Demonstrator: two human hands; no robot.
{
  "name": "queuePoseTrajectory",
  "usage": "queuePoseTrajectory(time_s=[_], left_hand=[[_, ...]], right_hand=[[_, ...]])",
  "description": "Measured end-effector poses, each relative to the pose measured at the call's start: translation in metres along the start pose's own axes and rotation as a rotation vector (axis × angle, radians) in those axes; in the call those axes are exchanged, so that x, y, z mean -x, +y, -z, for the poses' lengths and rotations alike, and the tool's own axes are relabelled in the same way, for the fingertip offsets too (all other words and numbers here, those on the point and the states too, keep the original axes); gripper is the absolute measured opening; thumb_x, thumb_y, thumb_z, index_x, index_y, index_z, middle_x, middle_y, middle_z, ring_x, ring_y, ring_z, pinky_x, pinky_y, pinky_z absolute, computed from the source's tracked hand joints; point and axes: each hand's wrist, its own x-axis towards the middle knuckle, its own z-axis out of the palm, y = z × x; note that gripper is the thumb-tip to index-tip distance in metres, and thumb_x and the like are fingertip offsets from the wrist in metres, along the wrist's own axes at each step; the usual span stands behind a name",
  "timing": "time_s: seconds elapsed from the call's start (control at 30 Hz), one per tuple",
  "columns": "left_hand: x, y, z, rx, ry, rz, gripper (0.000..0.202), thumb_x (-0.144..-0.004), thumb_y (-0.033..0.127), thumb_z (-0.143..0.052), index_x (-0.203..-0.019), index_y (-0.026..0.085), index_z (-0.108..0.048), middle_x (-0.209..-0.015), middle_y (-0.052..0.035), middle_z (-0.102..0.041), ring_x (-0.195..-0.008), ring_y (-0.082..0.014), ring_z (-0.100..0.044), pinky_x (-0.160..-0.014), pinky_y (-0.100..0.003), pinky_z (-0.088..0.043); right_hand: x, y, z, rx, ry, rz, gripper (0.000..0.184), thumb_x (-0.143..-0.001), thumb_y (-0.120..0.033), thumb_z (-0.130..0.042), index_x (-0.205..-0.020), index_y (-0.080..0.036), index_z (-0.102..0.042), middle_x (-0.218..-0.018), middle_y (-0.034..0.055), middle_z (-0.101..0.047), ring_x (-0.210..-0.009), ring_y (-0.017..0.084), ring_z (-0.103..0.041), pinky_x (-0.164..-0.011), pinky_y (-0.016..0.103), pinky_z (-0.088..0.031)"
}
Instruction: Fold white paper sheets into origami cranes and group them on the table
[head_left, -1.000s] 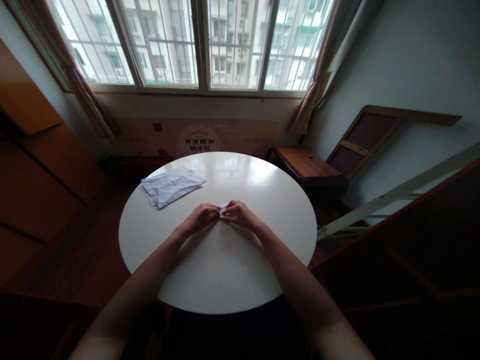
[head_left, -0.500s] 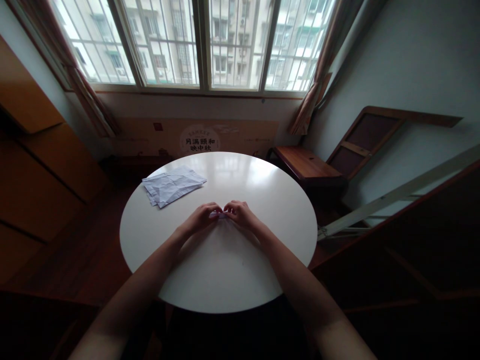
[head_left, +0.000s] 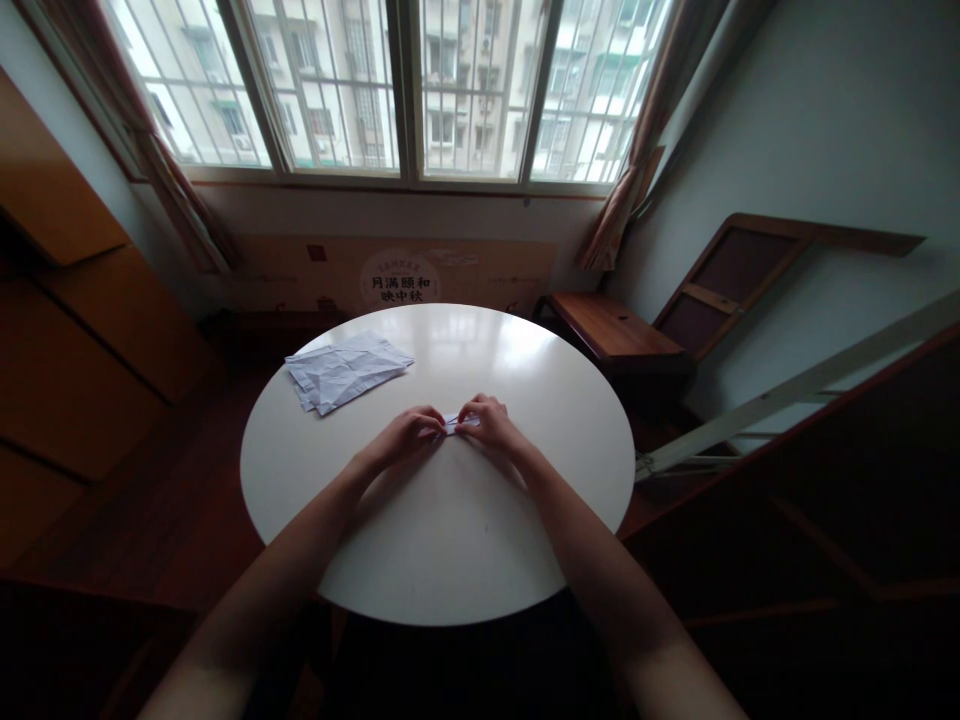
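Note:
A small folded piece of white paper (head_left: 451,424) is between my two hands, low over the middle of the round white table (head_left: 442,540). My left hand (head_left: 409,432) pinches its left side, fingers curled over it. On the right side, my right hand (head_left: 489,420) grips the same paper between thumb and fingers. Much of the paper is hidden behind my fingers, so its exact folded shape cannot be made out. Farther off to the left lies a stack of creased white paper sheets (head_left: 349,370), apart from both hands.
Past the table's far edge, a printed banner (head_left: 300,270) stands under the barred window (head_left: 337,90). A wooden bench (head_left: 615,328) and a leaning dark-panelled frame (head_left: 731,275) are at the right. Wooden cabinets (head_left: 67,360) line the left side.
My right hand has shifted slightly right, away from the left one. More of the folded paper now shows between them. The stack of sheets stays put.

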Motion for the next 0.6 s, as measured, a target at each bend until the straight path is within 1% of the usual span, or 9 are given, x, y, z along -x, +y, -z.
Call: queuePoseTrajectory(time_s=[0.23,0.47,0.6], left_hand=[[-0.0001,0.0019,0.0010,-0.007,-0.009,0.013,0.016,-0.086,0.019,-0.061,-0.093,0.021,-0.075,-0.100,-0.0082,-0.069,-0.088,-0.0168,-0.064,-0.082,-0.030,-0.050],[0.0000,0.0046,0.0023,-0.017,-0.011,0.009,0.015,-0.088,0.021,-0.060,-0.092,0.020,-0.074,-0.099,-0.0076,-0.069,-0.088,-0.0170,-0.063,-0.081,-0.029,-0.050],[0.0001,0.0054,0.0025,-0.032,-0.018,0.004,0.012,-0.084,0.022,-0.064,-0.092,0.020,-0.073,-0.099,-0.0070,-0.068,-0.088,-0.0170,-0.063,-0.081,-0.028,-0.049]], right_hand=[[-0.0026,0.0064,0.0030,-0.031,-0.016,-0.019,0.014,-0.072,-0.030,-0.080,-0.084,-0.026,-0.075,-0.099,0.0048,-0.061,-0.094,0.021,-0.058,-0.086,0.035,-0.042],[-0.0012,0.0034,0.0045,-0.041,-0.023,-0.032,0.014,-0.072,-0.031,-0.079,-0.085,-0.025,-0.075,-0.099,0.0051,-0.061,-0.096,0.022,-0.058,-0.087,0.036,-0.042],[-0.0004,0.0013,0.0061,-0.035,-0.029,-0.038,0.014,-0.073,-0.030,-0.078,-0.085,-0.025,-0.075,-0.099,0.0055,-0.061,-0.097,0.022,-0.058,-0.088,0.037,-0.041]])
